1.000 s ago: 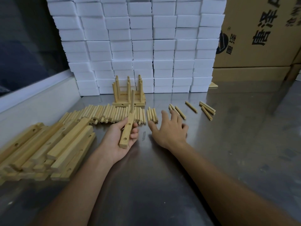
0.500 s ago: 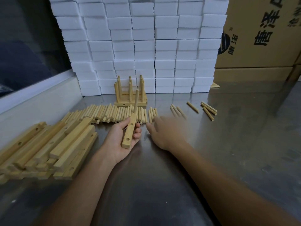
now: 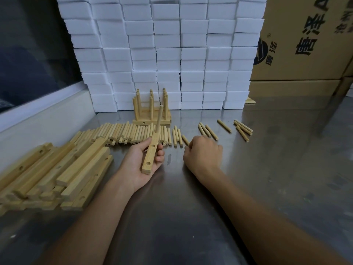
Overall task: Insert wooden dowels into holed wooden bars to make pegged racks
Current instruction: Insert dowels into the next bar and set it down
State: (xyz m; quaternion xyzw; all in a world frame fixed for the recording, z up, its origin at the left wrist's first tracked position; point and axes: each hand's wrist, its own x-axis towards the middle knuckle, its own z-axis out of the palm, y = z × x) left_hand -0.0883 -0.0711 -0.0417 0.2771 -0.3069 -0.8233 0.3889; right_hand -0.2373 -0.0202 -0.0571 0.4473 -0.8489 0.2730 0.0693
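The left hand (image 3: 141, 165) grips a holed bar (image 3: 150, 153) above the steel table (image 3: 267, 169), one dowel (image 3: 159, 118) standing in its far hole. The right hand (image 3: 202, 152), fingers curled, pinches a loose dowel (image 3: 185, 140) lying on the table.

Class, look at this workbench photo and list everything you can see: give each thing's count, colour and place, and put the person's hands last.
Held bar: one, pale wood, in the left hand, two empty holes showing.
Inserted dowel: one, pale wood, upright in the held bar's far end.
Loose dowels: many, pale wood, a row behind the hands, a few scattered to the right.
Bar stack: many, pale wood, piled at left.
Finished racks: several, pale wood, before the foam.
Foam blocks: many, white, stacked at back.
Cardboard boxes: brown, back right.
Table: one, grey metal.
Left hand: grips the bar.
Right hand: fingers curled at a dowel.
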